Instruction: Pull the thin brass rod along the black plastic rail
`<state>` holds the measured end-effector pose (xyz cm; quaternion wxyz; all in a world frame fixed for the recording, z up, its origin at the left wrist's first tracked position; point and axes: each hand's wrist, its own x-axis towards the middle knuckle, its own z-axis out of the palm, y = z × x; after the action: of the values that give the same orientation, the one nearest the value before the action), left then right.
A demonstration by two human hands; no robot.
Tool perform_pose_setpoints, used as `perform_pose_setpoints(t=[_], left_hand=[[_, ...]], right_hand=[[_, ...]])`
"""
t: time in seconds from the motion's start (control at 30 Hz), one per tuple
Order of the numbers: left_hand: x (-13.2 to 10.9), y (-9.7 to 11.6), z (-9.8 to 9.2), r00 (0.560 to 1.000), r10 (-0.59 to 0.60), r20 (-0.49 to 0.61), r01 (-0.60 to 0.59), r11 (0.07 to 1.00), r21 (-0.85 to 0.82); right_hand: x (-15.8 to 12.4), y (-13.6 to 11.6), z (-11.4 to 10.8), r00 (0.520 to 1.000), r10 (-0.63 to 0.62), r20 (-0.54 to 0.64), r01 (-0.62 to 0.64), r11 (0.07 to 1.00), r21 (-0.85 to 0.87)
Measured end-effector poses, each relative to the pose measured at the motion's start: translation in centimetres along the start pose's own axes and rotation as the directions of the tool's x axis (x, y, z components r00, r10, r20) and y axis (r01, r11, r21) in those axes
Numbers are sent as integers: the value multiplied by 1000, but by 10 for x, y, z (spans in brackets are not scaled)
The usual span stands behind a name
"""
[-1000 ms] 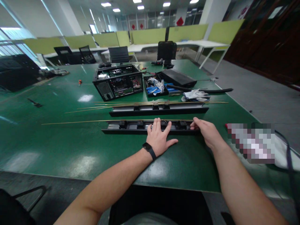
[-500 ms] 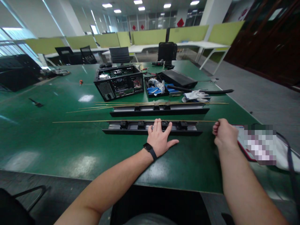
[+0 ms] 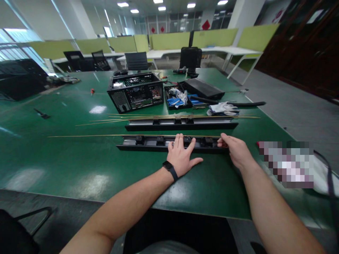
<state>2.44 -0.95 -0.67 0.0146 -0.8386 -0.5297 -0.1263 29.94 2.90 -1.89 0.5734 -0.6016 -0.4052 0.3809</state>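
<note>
While the left hand (image 3: 182, 155) lies flat, fingers spread, on the near black strip (image 3: 148, 143) | right hand (image 3: 236, 151), at its 3 o'clock end, pinches the brass rod (image 3: 106, 135).

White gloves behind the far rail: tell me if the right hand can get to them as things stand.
Probably yes. The right hand rests at the near rail's end, and the white gloves lie past the far rail and thin rods, all low enough to reach over.
</note>
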Motion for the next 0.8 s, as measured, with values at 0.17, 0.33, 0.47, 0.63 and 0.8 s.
perform_pose_setpoints(t=[0.17, 0.33, 0.47, 0.63, 0.8], left_hand=[[0, 1, 0, 1000, -1, 1, 1, 1000, 4], [0, 0, 0, 1000, -1, 9, 1, 1000, 9], [0, 0, -1, 1000, 1, 12, -1, 1000, 9], [-1, -1, 1, 1000, 5, -16, -5, 1000, 6], [-1, -1, 2, 1000, 5, -13, -5, 1000, 1]], right_hand=[[-3, 0, 1, 997, -29, 74, 37, 993, -110], [4, 0, -2, 996, 30, -87, -30, 1000, -2], [13, -4, -13, 914, 148, -377, -122, 988, 93], [19, -6, -29, 839, 159, -521, -92, 984, 151], [15, -3, -21, 891, 116, -438, -65, 989, 130]])
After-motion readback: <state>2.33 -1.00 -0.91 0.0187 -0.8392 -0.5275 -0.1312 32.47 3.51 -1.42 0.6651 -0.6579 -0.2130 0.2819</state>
